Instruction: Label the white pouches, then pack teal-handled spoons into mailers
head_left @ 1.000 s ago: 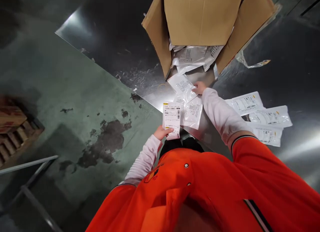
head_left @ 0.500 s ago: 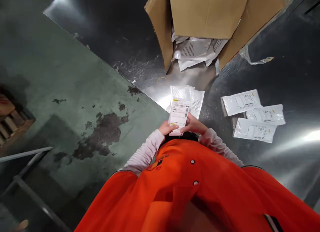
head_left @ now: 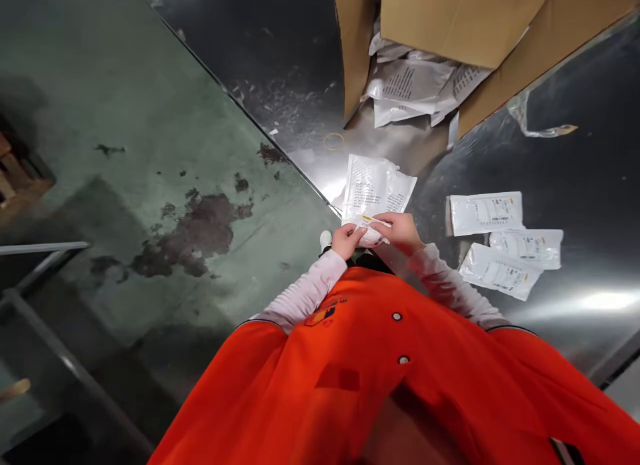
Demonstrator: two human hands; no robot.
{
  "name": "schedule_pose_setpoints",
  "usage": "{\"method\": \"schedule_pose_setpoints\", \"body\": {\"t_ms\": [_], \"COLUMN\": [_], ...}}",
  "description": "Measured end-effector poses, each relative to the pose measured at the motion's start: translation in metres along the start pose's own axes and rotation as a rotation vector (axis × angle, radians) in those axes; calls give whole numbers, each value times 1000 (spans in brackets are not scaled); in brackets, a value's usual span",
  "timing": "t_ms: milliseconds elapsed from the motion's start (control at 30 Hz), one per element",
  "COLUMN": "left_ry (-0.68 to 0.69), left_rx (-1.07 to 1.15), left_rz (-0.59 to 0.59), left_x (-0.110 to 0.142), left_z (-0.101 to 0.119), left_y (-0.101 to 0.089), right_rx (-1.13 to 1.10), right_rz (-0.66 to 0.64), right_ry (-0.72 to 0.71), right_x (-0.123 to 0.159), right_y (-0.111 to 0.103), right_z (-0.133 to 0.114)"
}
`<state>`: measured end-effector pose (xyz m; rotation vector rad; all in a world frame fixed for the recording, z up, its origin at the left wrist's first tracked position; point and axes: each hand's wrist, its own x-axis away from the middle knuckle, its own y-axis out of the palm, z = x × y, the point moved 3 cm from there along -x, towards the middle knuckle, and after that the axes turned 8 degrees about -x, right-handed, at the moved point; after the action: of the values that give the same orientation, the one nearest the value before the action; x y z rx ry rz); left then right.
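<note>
Close to my waist, both hands are closed on a small stack of printed shipping labels (head_left: 371,236), which now looks bent and partly covered by my fingers. My left hand (head_left: 346,241) grips the stack's left side, thumb on top. From the right, my right hand (head_left: 401,231) pinches it near the upper edge, fingers across the printed face. Just beyond the hands, a white plastic mailer bag (head_left: 367,181) with printed text lies at the metal table's edge, overlapping another mailer bag (head_left: 401,190) on its right.
An open cardboard box (head_left: 465,18) lies on the metal table (head_left: 280,45), with several mailer bags (head_left: 413,85) at its mouth. To the right lie three labelled mailer bags (head_left: 487,213). A crumpled clear plastic strip (head_left: 530,121) is near the box. A metal rail (head_left: 55,341) stands at left.
The labels, flat and face up before, are now tilted and bent. My right hand has moved up to their upper edge. The whole view has shifted and turned slightly.
</note>
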<state>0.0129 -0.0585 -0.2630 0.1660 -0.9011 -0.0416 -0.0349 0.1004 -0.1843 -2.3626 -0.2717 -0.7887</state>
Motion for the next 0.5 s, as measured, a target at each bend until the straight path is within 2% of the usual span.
{"method": "schedule_pose_setpoints", "body": {"t_ms": [67,133,200,300,367,500], "left_ry": [25,8,-45,-134,-195,-269], "left_rx": [-12,-1,69,191,239,240], "left_rz": [171,211,85,-132,-184,-175], "left_x": [3,1,-3,-10,-13,-13], "left_z": [-6,-10,-14,-23,-35,-67], "left_y": [8,15,21,24,23,19], "right_rx": [8,-5,25,140,209,312], "right_rz": [6,5,20,90,134,196], "right_ry": [-22,-83,-166,-241,-256,-234], "right_x": [-6,-17,-38,-84,-117,-163], "right_y": [-5,-7,-9,-13,-15,-17], "right_z": [0,1,3,7,10,18]}}
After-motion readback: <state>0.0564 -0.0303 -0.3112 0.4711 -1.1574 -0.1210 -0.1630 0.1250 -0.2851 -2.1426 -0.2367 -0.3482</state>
